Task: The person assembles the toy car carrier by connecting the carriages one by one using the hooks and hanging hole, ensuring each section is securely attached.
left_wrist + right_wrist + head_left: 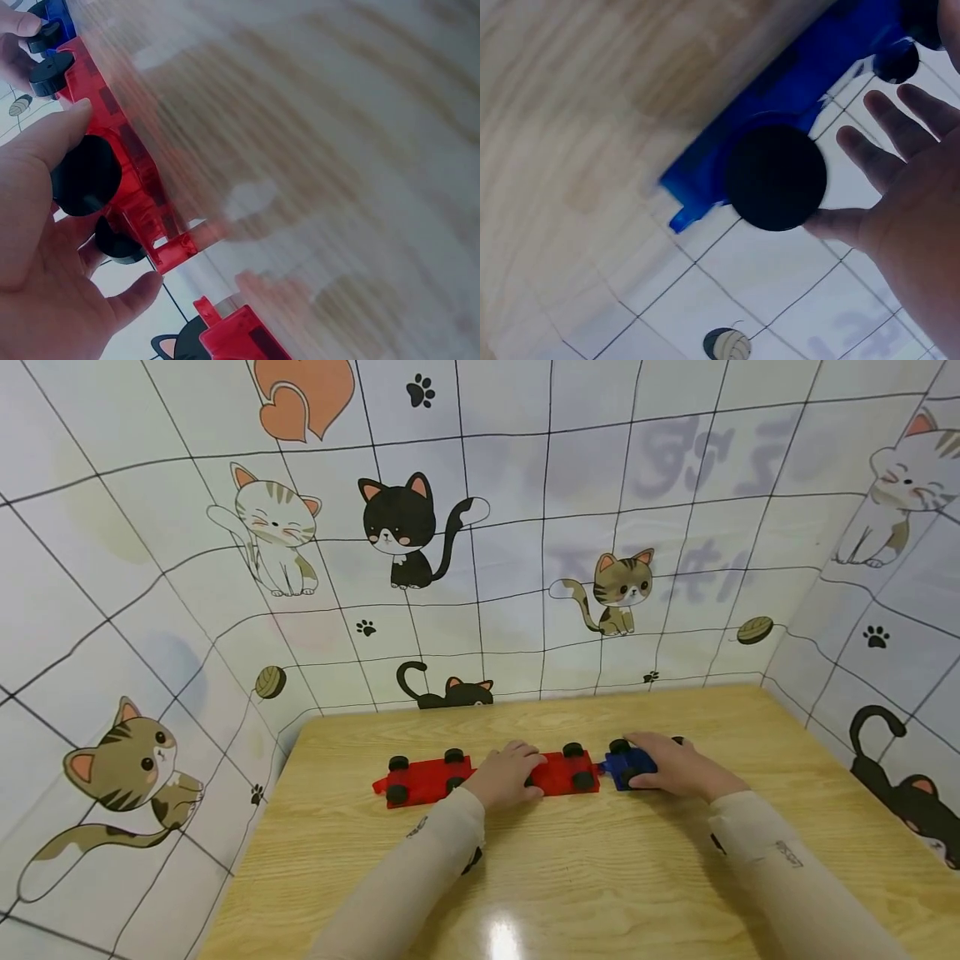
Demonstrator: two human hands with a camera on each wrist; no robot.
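Looking down from the head camera, I see a row of translucent plastic toy wagons with black wheels lying across the far middle of the pale wooden tabletop [600,877]: a red wagon at the left end [423,779], a second red wagon in the middle [567,772] and a blue wagon at the right end [628,764], the last two end to end. My left hand [506,774] lies over the gap between the two red wagons, its fingers curled round the near end of the middle one; the left wrist view shows thumb and fingers about its black wheel [86,176]. My right hand [671,764] covers the blue wagon from the right, fingers bent over it and holding it. Around the table stands a white tiled wall with cartoon cats [480,527].
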